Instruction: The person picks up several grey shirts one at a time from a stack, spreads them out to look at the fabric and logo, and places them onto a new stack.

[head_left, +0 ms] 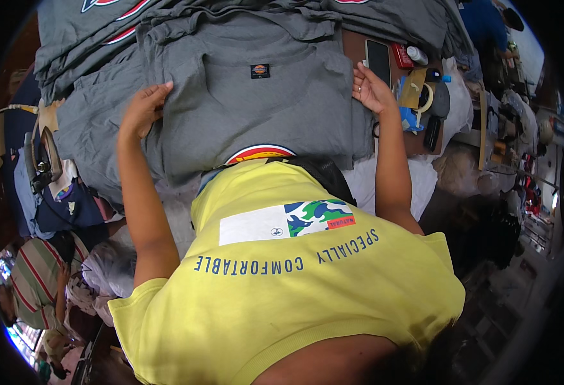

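Note:
A grey T-shirt (pixel 262 119) lies in front of me, its neckline toward the far side and a small dark label (pixel 260 70) inside the collar. Part of a red, white and yellow print (pixel 260 153) shows at its near edge, against my body. At the shirt's left side, my left hand (pixel 146 106) is closed, thumb and fingers pinching the cloth. My right hand (pixel 372 90) grips the right side with curled fingers, a ring on one of them. Its fingertips are partly hidden by the fabric.
More grey T-shirts (pixel 397 19) are heaped at the far side and left. Right of the shirt are a phone (pixel 377 61), a red box (pixel 402 56), a white bottle (pixel 416 55) and a tape roll (pixel 425 99). An iron (pixel 43 163) stands at left. Other people are at the edges.

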`<action>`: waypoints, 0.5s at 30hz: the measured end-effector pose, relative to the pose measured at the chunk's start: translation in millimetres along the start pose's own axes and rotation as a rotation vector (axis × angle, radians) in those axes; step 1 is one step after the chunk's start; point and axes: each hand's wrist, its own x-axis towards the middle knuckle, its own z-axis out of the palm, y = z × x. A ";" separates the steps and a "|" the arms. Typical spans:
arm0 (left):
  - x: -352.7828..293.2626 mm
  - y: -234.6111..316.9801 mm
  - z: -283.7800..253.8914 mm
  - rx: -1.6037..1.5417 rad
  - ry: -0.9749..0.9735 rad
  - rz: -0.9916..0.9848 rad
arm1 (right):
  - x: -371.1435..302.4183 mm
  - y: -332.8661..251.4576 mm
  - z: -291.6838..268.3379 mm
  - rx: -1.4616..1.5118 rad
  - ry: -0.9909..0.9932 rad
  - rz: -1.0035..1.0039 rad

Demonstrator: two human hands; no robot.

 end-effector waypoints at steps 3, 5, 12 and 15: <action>-4.1 1.2 7.5 -0.076 -0.045 -0.025 | -2.1 -3.0 17.5 -0.088 -0.028 0.049; 6.3 -6.4 19.1 0.015 -0.013 0.059 | 3.8 -0.9 31.3 -0.115 -0.004 0.046; 28.3 10.0 13.5 -0.830 -0.310 0.143 | 36.1 -4.2 12.7 0.193 -0.198 -0.026; 23.9 1.9 9.6 -0.995 -0.429 0.059 | 33.3 -0.8 14.4 0.252 -0.236 0.008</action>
